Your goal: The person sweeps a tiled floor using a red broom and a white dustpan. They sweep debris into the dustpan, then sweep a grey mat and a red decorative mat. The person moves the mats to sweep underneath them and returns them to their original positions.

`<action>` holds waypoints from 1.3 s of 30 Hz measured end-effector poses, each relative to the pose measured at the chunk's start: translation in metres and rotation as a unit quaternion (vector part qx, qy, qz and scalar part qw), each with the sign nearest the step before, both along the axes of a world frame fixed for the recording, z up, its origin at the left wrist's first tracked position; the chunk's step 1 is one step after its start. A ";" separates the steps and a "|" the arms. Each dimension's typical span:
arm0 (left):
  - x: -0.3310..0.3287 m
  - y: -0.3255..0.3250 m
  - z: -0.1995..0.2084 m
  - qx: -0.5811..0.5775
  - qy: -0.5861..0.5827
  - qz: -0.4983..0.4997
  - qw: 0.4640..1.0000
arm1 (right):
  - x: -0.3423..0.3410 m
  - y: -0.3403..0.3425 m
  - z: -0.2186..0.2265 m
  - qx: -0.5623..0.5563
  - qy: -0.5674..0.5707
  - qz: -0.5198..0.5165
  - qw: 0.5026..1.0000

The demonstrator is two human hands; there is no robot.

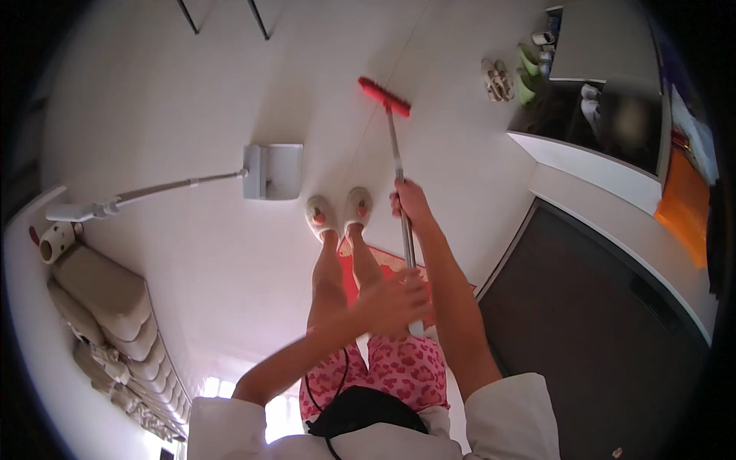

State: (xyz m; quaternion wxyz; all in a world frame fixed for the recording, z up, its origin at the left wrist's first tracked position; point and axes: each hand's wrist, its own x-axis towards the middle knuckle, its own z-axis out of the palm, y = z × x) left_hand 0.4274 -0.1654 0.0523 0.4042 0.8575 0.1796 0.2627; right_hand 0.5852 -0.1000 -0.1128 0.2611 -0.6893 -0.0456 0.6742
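My right hand point(412, 203) is wrapped round the metal pole point(395, 146) of a floor brush. The brush's red head point(386, 96) with dark red bristles is at the far end, over the pale floor. Lower down, my left hand point(395, 303) lies across the pole near its grip end point(416, 330); its fingers are smeared by motion, so whether they grip is unclear. Left of my feet is a grey long-handled dustpan point(285, 172), its pole point(180, 184) stretching left. A little dark debris seems to lie in the pan.
My slippers point(322, 215) stand by a red mat point(383, 264). To the right are a shoe cabinet point(598, 157), sandals point(498, 80), green shoes point(527, 73), an orange bag point(685, 207) and a dark door point(590, 307). A beige sofa point(107, 291) lines the left. Thin dark legs point(259, 19) show at the top.
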 end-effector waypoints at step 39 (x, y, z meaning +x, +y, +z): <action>-0.368 0.169 -0.122 -0.384 -0.010 0.675 0.630 | 0.037 -0.114 -0.027 -0.013 -0.367 0.424 0.828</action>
